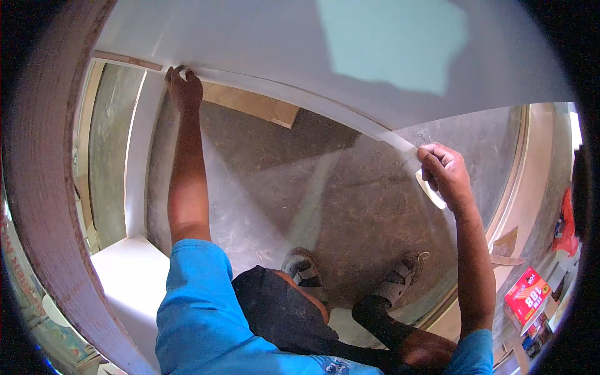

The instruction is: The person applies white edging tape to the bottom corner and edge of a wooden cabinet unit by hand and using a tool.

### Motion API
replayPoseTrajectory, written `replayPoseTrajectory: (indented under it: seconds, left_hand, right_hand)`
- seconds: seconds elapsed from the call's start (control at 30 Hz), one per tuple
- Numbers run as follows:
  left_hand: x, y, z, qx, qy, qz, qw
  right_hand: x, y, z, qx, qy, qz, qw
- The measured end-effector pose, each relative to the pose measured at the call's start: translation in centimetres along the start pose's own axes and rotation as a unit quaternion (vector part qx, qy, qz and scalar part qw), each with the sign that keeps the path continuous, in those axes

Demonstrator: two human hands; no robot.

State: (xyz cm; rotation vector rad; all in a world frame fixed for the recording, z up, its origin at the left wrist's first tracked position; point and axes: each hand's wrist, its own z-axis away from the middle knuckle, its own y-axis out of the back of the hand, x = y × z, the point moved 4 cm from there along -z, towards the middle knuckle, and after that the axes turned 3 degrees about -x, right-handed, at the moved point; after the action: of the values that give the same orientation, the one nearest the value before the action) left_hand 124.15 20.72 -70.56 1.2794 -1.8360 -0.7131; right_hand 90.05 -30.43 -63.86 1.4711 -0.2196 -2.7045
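Note:
A long, narrow white edging strip [400, 142] runs along the near edge of a large white panel [250, 37]. My left hand [184, 92] reaches far forward, its curled fingers pinching the strip against the panel edge near the left end. On the right, my right hand [446, 172] is closed on the strip just past the panel's edge. The strip's loose end curls down below that hand. A thin brown line shows between strip and panel along the middle stretch. Left of my left hand, the edge looks brown and bare.
A wooden post [47, 156] rises close on the left, with a white box-like surface [131, 275] beside it. A wooden board [250, 103] lies on the floor beyond. My sandalled feet stand on the grey floor [250, 181]. At right lie a red package [528, 297] and a red bag [565, 225].

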Motion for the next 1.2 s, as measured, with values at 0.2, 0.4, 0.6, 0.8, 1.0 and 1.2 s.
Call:
replayPoseTrajectory:
  seconds: [0.2, 0.4, 0.6, 0.8, 1.0, 1.2]
  left_hand:
    - [-0.1, -0.2, -0.6, -0.083, -0.06, -0.043, 0.994]
    - [-1.3, 0.0, -1.9, -0.09, -0.045, -0.077, 0.992]
    - [-3.9, -0.4, -3.3, -0.097, -0.064, -0.101, 0.988]
    - [-7.1, -0.1, -4.7, -0.131, -0.076, -0.143, 0.978]
    - [-5.0, -0.5, -4.4, -0.182, -0.018, -0.129, 0.975]
    - [-4.8, 0.8, -4.7, -0.215, -0.03, -0.162, 0.962]
  right_hand:
    - [0.4, 0.5, -0.2, 0.027, 0.01, 0.015, 0.999]
    - [0.3, 0.8, -0.4, 0.021, -0.015, 0.033, 0.999]
    - [0.5, 0.5, -0.4, 0.023, -0.005, 0.041, 0.999]
    - [0.4, -0.1, -0.3, 0.021, 0.001, 0.035, 0.999]
    - [0.8, 0.4, -0.6, 0.023, 0.014, 0.05, 0.998]
    - [0.4, 0.6, -0.6, 0.018, 0.005, 0.042, 0.999]
